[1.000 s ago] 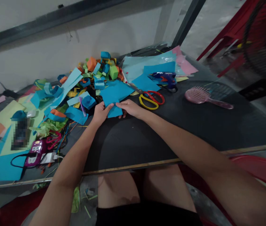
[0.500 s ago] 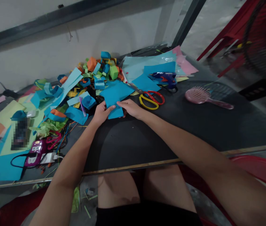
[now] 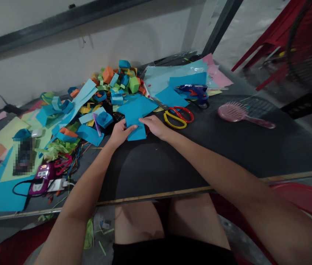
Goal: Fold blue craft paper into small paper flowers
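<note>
A piece of blue paper (image 3: 136, 133) is held between my two hands over the dark table. My left hand (image 3: 120, 133) grips its left side, thumb laid on top and fingers mostly hidden beneath. On the opposite side my right hand (image 3: 156, 127) pinches the paper's right edge, with thumb and forefinger at its surface. Directly behind lies another blue sheet (image 3: 138, 105), overlapped by the held piece. Scissors (image 3: 176, 117) with one red and one yellow handle rest just beyond my right hand, blades pointing away to the left.
Folded paper pieces (image 3: 117, 81) in several colours are heaped at the back. A blue glue gun (image 3: 194, 90) lies on sheets at back right, and a pink hairbrush (image 3: 236, 112) lies farther right. Left are a purple device (image 3: 42, 178) with a cable and a purple pen (image 3: 97, 125).
Both hands have shifted very slightly to the right with the blue paper. The paper's lower part now shows flatter and squarer between them.
</note>
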Action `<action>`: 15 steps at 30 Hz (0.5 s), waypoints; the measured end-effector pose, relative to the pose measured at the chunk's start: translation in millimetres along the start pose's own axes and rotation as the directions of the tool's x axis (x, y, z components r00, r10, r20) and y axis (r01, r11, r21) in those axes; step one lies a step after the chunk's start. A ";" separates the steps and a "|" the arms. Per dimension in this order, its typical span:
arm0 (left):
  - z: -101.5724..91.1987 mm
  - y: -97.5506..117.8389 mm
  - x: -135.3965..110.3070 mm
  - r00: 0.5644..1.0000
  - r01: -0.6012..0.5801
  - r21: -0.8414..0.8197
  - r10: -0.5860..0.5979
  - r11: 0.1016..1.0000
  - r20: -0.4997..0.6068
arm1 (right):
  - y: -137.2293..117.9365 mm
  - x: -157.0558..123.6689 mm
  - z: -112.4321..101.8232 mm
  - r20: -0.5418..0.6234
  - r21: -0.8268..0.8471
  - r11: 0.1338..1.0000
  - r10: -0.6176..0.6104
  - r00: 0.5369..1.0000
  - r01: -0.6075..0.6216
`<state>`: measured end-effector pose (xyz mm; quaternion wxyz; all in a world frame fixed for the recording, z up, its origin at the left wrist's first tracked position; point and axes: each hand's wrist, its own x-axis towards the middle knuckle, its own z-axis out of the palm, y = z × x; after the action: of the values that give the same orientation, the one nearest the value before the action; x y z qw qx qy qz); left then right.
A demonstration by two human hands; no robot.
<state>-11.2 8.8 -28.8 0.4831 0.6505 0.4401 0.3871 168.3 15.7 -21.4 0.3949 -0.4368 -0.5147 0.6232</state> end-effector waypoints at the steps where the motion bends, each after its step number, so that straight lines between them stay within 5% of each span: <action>1: -0.1 -0.1 0.0 1.000 0.000 0.000 0.000 1.000 0.003 | 0.6 0.1 -0.1 -0.002 0.001 1.000 -0.004 1.000 0.004; 15: -0.8 -1.8 0.6 0.999 -0.023 -0.048 0.025 0.999 0.042 | 3.6 -0.3 -1.0 -0.025 -0.013 0.997 -0.083 0.996 0.082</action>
<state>-12.1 9.9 -30.3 0.5030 0.6520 0.4125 0.3896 169.1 15.1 -25.0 0.4241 -0.4256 -0.5310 0.5975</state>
